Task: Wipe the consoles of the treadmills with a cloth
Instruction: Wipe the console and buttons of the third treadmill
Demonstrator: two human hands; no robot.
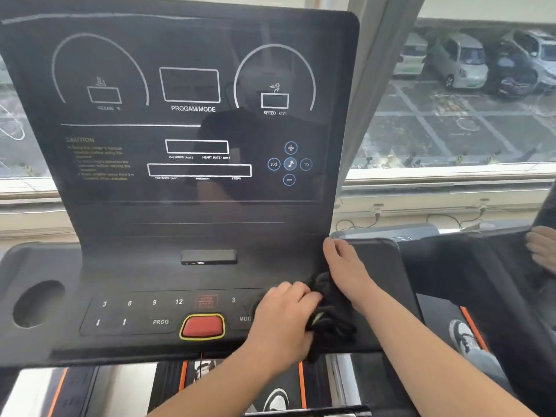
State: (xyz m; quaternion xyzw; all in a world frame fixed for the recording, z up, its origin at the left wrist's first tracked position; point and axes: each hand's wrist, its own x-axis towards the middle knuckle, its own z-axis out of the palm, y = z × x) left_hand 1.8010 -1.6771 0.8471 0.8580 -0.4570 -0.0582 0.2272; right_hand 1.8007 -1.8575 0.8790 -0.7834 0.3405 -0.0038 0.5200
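Observation:
The black treadmill console [186, 130] fills the view, its display panel upright and a keypad tray [135, 311] below. A dark cloth [329, 322] lies bunched on the tray's right part. My left hand [282, 317] grips the cloth from the left, fingers curled into its folds. My right hand [346, 266] lies above it at the panel's lower right corner, fingertips touching the console, with the cloth's upper edge tucked under its wrist. The keys on the right of the pad are hidden by both hands.
A red stop button [203, 326] sits mid-tray and a round cup holder [37, 303] at the left end. A second treadmill's console [481, 266] stands close on the right. Behind is a window [451, 115] over parked cars. My shoe [463, 335] shows on the belt below.

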